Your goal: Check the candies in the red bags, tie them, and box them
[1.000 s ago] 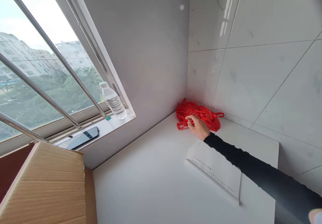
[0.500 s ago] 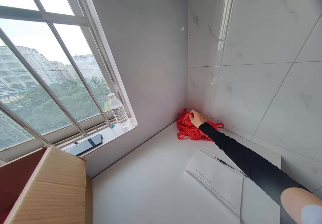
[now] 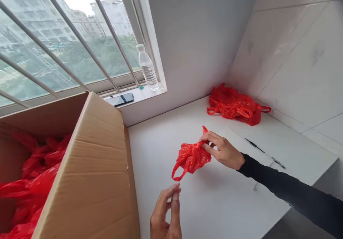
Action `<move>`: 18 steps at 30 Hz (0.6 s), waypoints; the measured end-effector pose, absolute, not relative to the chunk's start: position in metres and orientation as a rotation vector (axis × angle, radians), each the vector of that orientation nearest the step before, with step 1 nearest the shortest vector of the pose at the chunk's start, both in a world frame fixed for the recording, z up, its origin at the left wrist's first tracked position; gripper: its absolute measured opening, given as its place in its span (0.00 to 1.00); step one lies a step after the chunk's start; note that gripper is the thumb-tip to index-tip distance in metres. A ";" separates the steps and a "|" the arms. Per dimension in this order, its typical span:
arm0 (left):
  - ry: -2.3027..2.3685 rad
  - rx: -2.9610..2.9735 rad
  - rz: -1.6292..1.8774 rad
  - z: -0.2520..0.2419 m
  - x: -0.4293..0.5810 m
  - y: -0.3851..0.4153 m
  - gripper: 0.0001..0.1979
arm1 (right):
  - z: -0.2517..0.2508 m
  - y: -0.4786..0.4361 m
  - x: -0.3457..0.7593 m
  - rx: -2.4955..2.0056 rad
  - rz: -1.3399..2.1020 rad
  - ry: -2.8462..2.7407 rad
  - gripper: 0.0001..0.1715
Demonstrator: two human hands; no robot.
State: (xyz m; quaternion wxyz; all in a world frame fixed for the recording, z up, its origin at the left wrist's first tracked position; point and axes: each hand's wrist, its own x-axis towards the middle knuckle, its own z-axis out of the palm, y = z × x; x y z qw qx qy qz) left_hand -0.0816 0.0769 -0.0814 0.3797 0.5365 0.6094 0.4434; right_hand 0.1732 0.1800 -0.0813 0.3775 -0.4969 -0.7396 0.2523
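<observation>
The right hand (image 3: 223, 151), earlier at the corner pile (image 3: 235, 106), had brought one red bag (image 3: 191, 158) over the white table (image 3: 158, 142), pinched between thumb and fingers. The left hand (image 3: 160, 219) had appeared near its loop, fingertip contact unclear.

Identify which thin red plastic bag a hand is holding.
The crumpled red plastic bag, pinched by the right hand; the other red bags lie untouched, by the marbled tile wall or inside the brown cardboard box.

One bottle (image 3: 148, 70), phone (image 3: 123, 99), pen (image 3: 256, 146) and box (image 3: 99, 171); red bags (image 3: 193, 156) defy counting.
</observation>
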 end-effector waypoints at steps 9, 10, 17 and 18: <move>1.582 1.970 0.912 -0.137 -0.075 0.106 0.21 | -0.121 0.131 0.150 -1.305 0.861 -2.097 0.16; 1.584 1.983 0.906 -0.140 -0.073 0.108 0.20 | -0.121 0.129 0.149 -1.405 0.778 -2.109 0.16; 1.603 2.004 0.889 -0.141 -0.066 0.110 0.08 | -0.127 0.116 0.135 -1.534 0.564 -2.185 0.14; 1.619 1.992 0.897 -0.141 -0.069 0.109 0.07 | -0.127 0.116 0.136 -1.513 0.589 -2.197 0.11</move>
